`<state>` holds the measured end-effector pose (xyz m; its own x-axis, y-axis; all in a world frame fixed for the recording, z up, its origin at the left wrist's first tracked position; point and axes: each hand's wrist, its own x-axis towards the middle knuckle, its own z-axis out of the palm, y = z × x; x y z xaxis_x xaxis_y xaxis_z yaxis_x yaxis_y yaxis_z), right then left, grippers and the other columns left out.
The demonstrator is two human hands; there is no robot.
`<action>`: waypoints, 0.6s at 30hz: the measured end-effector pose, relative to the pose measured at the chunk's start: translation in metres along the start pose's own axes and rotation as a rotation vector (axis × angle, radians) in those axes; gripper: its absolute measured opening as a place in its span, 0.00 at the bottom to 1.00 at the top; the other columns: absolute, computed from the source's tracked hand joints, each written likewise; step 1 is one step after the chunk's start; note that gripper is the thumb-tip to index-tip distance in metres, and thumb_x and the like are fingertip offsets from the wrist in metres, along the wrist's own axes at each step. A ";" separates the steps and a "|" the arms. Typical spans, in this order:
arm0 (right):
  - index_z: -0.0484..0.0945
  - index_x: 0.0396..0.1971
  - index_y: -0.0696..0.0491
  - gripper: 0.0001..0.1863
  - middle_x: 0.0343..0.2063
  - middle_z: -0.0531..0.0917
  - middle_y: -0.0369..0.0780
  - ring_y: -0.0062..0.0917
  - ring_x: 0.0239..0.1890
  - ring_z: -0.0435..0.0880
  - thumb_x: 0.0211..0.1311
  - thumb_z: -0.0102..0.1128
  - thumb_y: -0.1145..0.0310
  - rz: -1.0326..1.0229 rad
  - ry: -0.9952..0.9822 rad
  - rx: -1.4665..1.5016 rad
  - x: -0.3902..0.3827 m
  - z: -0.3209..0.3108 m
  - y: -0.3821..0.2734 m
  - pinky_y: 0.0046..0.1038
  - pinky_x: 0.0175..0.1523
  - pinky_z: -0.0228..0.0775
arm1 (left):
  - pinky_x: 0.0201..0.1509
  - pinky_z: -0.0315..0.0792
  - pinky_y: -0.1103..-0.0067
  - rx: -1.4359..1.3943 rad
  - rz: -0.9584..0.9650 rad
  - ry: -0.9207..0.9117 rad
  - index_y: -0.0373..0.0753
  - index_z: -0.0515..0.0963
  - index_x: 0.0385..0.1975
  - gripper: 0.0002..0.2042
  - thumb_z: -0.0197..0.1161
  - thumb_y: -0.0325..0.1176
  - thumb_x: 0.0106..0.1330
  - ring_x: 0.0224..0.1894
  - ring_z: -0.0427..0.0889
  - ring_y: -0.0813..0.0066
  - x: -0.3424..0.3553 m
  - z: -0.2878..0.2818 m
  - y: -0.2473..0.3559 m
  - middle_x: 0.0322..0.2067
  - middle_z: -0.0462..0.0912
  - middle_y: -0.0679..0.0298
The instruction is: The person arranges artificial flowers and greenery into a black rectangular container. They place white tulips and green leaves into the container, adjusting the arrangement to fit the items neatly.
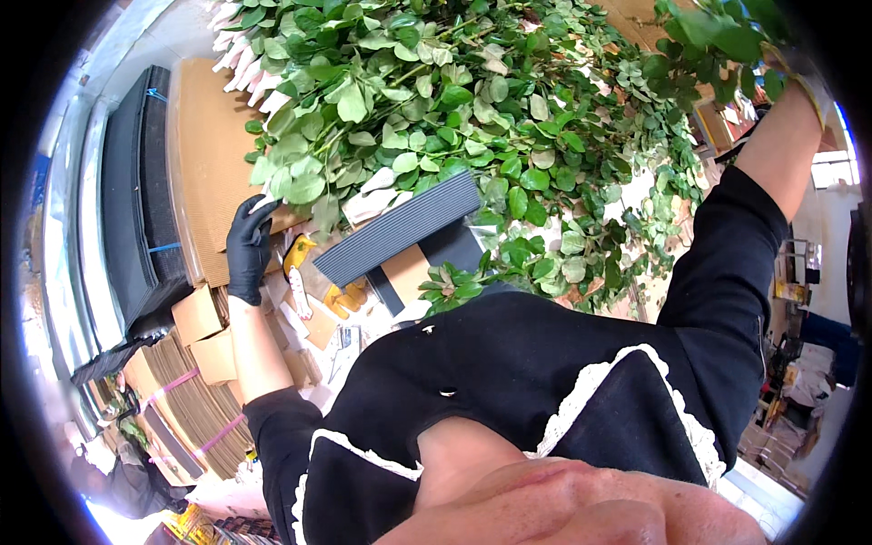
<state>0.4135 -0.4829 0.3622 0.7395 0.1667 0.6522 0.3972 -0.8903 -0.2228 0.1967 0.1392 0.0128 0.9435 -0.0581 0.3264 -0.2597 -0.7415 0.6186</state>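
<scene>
A large heap of green leafy stems (509, 118) spreads in front of me, with pale pink and white wrapped ends (250, 68) at its left edge. My left hand (250, 245), in a black glove, is at the heap's lower left, fingers bent together by the leaves; what lies between them is too small to make out. Raised at the far upper right, my right hand (788, 68) is partly hidden and blurred, gripping a bunch of leafy stems (713, 41). A dark grey corrugated cardboard strip (400, 227) lies between the heap and my body.
Brown corrugated sheets (209, 154) and dark sheets (127, 200) stand at the left. Below them are strapped stacks of flat cardboard (182, 391). Yellow-handled cutters (298, 254) and a yellow glove (345, 298) lie near my left hand. Shelves with goods (790, 272) are at the right.
</scene>
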 end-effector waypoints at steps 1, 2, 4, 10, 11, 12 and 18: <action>0.68 0.56 0.60 0.21 0.43 0.82 0.46 0.28 0.39 0.83 0.66 0.50 0.68 -0.014 -0.029 0.073 -0.004 0.012 -0.014 0.25 0.41 0.77 | 0.56 0.70 0.77 -0.082 -0.052 0.017 0.35 0.79 0.49 0.17 0.63 0.18 0.58 0.51 0.79 0.70 0.008 -0.001 0.005 0.50 0.80 0.59; 0.68 0.56 0.61 0.21 0.43 0.82 0.46 0.28 0.39 0.83 0.66 0.50 0.68 -0.024 -0.066 0.143 -0.009 0.022 -0.029 0.24 0.41 0.78 | 0.56 0.70 0.77 -0.173 -0.102 0.033 0.34 0.78 0.50 0.17 0.63 0.19 0.59 0.51 0.78 0.71 0.020 0.002 0.016 0.50 0.80 0.59; 0.68 0.56 0.61 0.20 0.43 0.82 0.46 0.27 0.39 0.83 0.67 0.49 0.68 -0.038 -0.156 0.339 -0.018 0.050 -0.060 0.24 0.41 0.78 | 0.56 0.70 0.78 -0.286 -0.153 0.048 0.32 0.74 0.55 0.19 0.63 0.21 0.63 0.51 0.78 0.74 0.045 -0.002 0.038 0.51 0.80 0.59; 0.68 0.55 0.63 0.19 0.44 0.81 0.46 0.27 0.39 0.83 0.70 0.46 0.69 0.175 -0.733 1.384 -0.048 0.157 -0.179 0.23 0.41 0.78 | 0.53 0.74 0.79 -0.675 -0.020 0.186 0.30 0.76 0.52 0.17 0.63 0.21 0.61 0.45 0.81 0.75 0.107 -0.033 0.104 0.45 0.83 0.59; 0.68 0.55 0.63 0.18 0.44 0.81 0.46 0.27 0.39 0.83 0.70 0.46 0.69 0.288 -0.896 1.625 -0.054 0.182 -0.203 0.23 0.41 0.78 | 0.53 0.74 0.79 -0.638 0.089 0.195 0.30 0.77 0.50 0.16 0.63 0.21 0.61 0.44 0.82 0.76 0.116 -0.038 0.118 0.43 0.84 0.60; 0.68 0.55 0.64 0.18 0.44 0.81 0.46 0.27 0.39 0.83 0.71 0.45 0.69 0.413 -1.044 1.831 -0.058 0.193 -0.221 0.22 0.41 0.79 | 0.53 0.75 0.77 -0.565 0.157 0.180 0.32 0.77 0.50 0.16 0.63 0.22 0.61 0.44 0.82 0.75 0.132 -0.040 0.128 0.43 0.83 0.60; 0.69 0.54 0.65 0.19 0.41 0.82 0.46 0.25 0.33 0.83 0.71 0.43 0.67 0.360 -1.242 2.005 -0.052 0.233 -0.222 0.20 0.34 0.78 | 0.53 0.74 0.73 -0.281 0.366 0.306 0.36 0.75 0.53 0.18 0.62 0.29 0.63 0.47 0.81 0.68 0.177 0.007 0.122 0.44 0.83 0.58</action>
<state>0.4136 -0.1954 0.2091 0.4184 0.9069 0.0488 -0.4989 0.2744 -0.8221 0.3338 0.0337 0.1411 0.6887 -0.0505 0.7232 -0.6443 -0.5000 0.5786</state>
